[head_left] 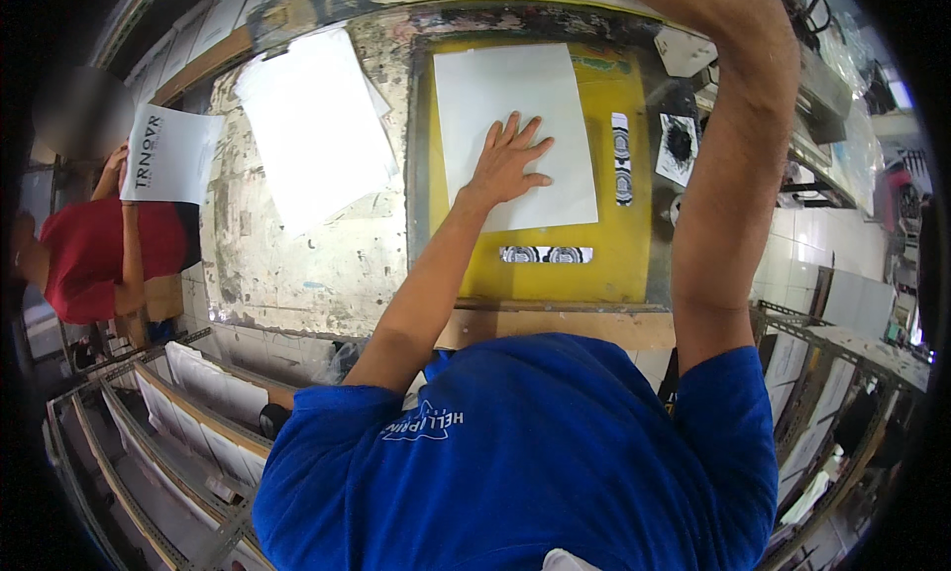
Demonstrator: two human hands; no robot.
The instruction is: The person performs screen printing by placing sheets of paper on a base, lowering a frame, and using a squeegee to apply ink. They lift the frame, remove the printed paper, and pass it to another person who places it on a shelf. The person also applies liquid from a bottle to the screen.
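Observation:
My left hand [510, 165] lies flat with fingers spread on a white sheet of paper [515, 81]. The sheet rests on a yellow board [614, 264] on the worktable. My right arm reaches far up past the board's right side. Its hand [698, 1] bends left at the top edge, where the fingers are cut off, so what it may hold is hidden. One strip with black-and-white patterns [546, 255] lies below the sheet, and another patterned strip [622, 160] lies to its right.
A stack of white sheets [317, 125] sits on the paint-marked table [337, 284] at left. A person in red [94, 254] holds a printed white sheet [173, 155]. Right of the board is a black-smeared card [678, 147]. Metal racks [213, 512] stand at lower left.

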